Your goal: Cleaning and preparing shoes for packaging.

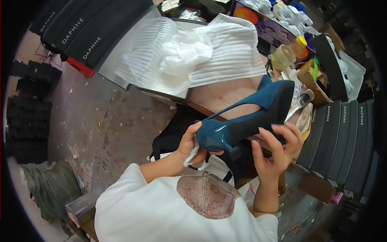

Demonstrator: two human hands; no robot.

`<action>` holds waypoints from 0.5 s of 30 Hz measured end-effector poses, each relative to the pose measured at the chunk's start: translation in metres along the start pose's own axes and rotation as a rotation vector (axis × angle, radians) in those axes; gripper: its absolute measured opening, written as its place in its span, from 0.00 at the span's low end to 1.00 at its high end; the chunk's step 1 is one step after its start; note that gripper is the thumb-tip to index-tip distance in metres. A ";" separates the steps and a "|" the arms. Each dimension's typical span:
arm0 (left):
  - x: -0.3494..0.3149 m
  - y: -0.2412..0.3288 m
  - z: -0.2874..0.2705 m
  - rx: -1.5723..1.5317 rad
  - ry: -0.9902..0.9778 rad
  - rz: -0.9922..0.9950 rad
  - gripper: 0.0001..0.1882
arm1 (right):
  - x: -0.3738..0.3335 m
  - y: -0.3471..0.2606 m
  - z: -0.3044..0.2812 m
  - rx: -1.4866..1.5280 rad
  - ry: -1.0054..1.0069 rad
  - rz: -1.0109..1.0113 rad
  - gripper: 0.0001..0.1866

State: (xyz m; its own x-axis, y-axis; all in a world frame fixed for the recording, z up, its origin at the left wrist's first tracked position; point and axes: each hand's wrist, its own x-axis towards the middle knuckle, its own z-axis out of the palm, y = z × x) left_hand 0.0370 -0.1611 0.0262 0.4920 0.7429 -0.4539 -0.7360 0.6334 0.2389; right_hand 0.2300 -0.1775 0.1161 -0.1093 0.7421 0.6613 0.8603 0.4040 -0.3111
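A teal high-heeled shoe point(211, 134) is tilted in front of my chest, its black sole toward me and its toe pointing to the upper right. My left hand point(188, 142) grips the shoe at its heel end; some of the fingers are hidden behind it. A crumpled white strip point(192, 155) hangs by that palm, perhaps cloth or tissue. My right hand point(279, 152) is beside the sole with its fingers spread and curved, holding nothing I can see. Whether a fingertip touches the sole is unclear.
Beyond the shoe lies an open shoebox point(167, 95) with ribbed white padding point(229, 50) and crumpled tissue point(187, 52). Dark shoeboxes point(86, 32) are stacked at the far left, more point(336, 141) at the right. A yellow-capped bottle point(299, 47) and a jar point(283, 57) stand at the back right.
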 end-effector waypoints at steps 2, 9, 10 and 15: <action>-0.003 0.002 -0.007 -0.013 -0.072 0.006 0.32 | 0.005 -0.003 0.010 0.065 0.021 -0.036 0.13; -0.008 0.000 -0.007 -0.105 -0.055 0.015 0.33 | 0.008 -0.002 0.010 0.134 -0.014 0.018 0.15; -0.008 -0.001 -0.008 -0.120 -0.067 0.005 0.33 | 0.007 -0.003 0.008 0.135 -0.028 0.007 0.15; -0.006 0.000 -0.006 -0.186 -0.158 -0.047 0.34 | -0.007 0.002 0.001 0.140 0.110 -0.115 0.10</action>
State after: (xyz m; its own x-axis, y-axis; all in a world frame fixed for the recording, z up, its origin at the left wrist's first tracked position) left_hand 0.0314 -0.1671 0.0232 0.5838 0.7473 -0.3175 -0.7762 0.6283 0.0516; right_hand 0.2324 -0.1816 0.1102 -0.1412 0.6272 0.7659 0.7668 0.5587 -0.3162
